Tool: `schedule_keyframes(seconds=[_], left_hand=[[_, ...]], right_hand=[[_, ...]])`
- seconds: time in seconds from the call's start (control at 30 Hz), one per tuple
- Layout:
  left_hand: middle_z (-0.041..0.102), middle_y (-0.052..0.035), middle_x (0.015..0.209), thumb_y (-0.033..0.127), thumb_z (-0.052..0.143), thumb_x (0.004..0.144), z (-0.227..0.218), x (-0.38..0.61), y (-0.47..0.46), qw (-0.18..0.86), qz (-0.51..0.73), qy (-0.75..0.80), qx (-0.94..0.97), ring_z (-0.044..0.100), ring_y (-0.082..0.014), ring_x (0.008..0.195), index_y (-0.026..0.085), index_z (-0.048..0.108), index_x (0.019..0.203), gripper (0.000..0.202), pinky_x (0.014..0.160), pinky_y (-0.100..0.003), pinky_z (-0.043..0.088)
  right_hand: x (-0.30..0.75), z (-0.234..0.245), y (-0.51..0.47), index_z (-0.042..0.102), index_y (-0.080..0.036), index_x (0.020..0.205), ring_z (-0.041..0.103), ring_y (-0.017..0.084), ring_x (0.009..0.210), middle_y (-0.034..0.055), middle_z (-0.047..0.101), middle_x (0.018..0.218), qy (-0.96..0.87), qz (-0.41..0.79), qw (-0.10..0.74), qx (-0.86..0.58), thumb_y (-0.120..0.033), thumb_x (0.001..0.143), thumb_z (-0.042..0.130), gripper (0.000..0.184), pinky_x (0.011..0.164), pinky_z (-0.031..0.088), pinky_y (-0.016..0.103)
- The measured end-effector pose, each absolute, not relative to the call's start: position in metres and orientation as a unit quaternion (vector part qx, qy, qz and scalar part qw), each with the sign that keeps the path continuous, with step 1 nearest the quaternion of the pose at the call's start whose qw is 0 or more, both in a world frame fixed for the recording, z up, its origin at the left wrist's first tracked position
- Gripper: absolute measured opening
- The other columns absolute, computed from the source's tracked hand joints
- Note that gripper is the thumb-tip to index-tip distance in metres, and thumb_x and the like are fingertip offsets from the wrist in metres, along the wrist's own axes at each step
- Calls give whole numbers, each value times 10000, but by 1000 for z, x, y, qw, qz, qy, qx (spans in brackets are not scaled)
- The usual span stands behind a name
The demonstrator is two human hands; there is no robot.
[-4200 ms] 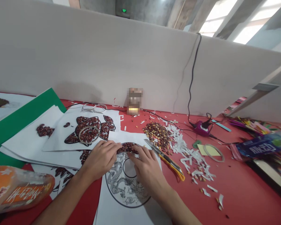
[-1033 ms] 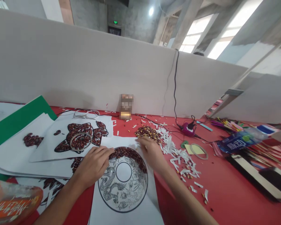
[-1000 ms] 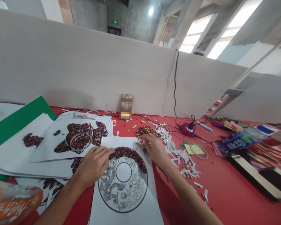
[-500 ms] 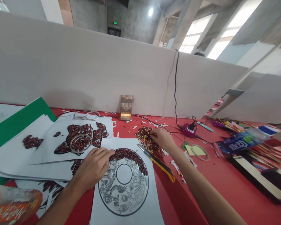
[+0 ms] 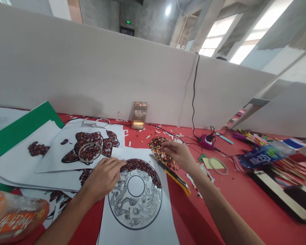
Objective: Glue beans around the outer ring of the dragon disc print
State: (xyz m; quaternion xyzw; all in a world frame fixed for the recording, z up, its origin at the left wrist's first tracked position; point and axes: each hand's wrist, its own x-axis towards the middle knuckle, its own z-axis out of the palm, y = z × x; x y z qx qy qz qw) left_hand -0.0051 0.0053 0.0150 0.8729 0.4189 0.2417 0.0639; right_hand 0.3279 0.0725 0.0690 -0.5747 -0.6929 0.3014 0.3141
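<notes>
A sheet of paper with a round dragon drawing (image 5: pixel 149 204) lies in front of me; dark red beans (image 5: pixel 140 165) fill the upper part of its outer band. My left hand (image 5: pixel 104 177) rests on the sheet's left side, fingers extended and fingertips at the left end of the bean band. My right hand (image 5: pixel 177 153) is above a pile of mixed red and yellow beans (image 5: pixel 156 144), thumb and fingers pinched together. Whatever is between those fingertips is too small to make out. A yellow utility knife (image 5: pixel 177 178) lies between the pile and the drawing.
At left are papers with bean-filled pictures (image 5: pixel 89 144), a tape roll (image 5: pixel 90 152), a green board (image 5: pixel 28 122) and an orange package (image 5: pixel 15 216). At right are a purple power adapter (image 5: pixel 207 141), yellow notes (image 5: pixel 213 163), a drink bottle (image 5: pixel 267 153) and a black-and-cream case (image 5: pixel 283 195).
My right hand has lifted slightly and turned at the bean pile, its fingertips now pinched. The left hand stays on the sheet. The whole view has shifted a little.
</notes>
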Motion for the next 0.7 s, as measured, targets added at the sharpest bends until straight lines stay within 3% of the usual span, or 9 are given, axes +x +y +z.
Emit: schedule_keyframes(seconds=[0.13,0.27,0.5,0.7], left_hand=[[694,-69,1279,106,385,972,15,-5,5,63,238,419,874,590,-231,1172,178,613,1290,398,966,-418,435],[689,-67,1289,110,392,976,15,-5,5,64,237,421,873,582,-229,1183,179,606,1305,398,973,-412,432],[691,-70,1280,110,391,978,15,-5,5,63,238,418,874,585,-229,1176,183,587,1349,425,962,-413,434],[695,-71,1272,111,403,972,16,-5,5,58,240,420,873,592,-234,1173,188,596,1343,425,954,-410,437]], right_hand=[[317,68,50,710,-186,1076,733,219,870,66,778,915,-644,413,334,-551,-420,843,652,336,832,586,371],[312,68,37,709,-177,1032,712,189,748,35,756,773,-643,410,325,-558,-444,860,643,324,764,567,331],[280,61,12,700,-198,881,653,158,714,14,714,796,-721,307,268,-560,-244,887,604,107,685,478,268],[243,52,2,714,-226,884,619,161,781,23,696,898,-787,206,246,-527,-139,897,636,117,709,437,266]])
